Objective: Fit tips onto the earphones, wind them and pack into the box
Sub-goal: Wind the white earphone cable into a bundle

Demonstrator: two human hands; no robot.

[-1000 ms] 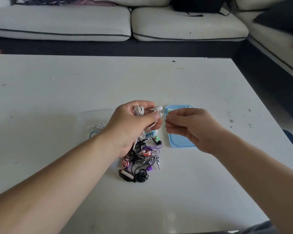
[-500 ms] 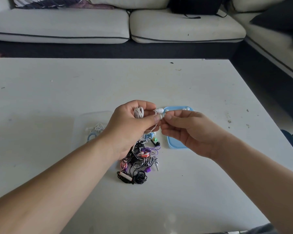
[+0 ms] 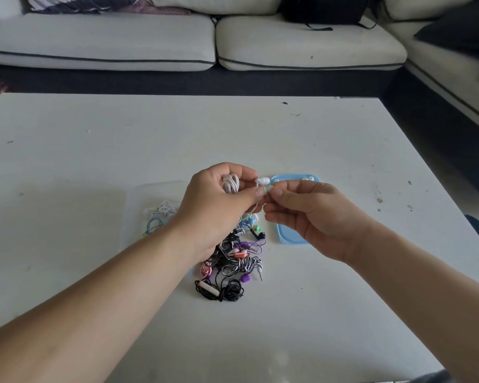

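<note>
Head view: grips coiled earphones [image 3: 231,183] in curled left hand [image 3: 216,205], bud [image 3: 263,180] at 3 o'clock; pinches them there with right hand [image 3: 313,214], tip hidden. With box [image 3: 155,186] at 9 o'clock, could fumble tip into pile [image 3: 233,266] through skewed push.

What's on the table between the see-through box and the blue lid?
A tangled pile of colourful earphones, partly under the left hand, as the head view shows.

White earphones [image 3: 231,183] are showing at centre, a pale-blue lid [image 3: 289,239] right of them (lower pile [image 3: 233,268]: black, purple, red).
</note>
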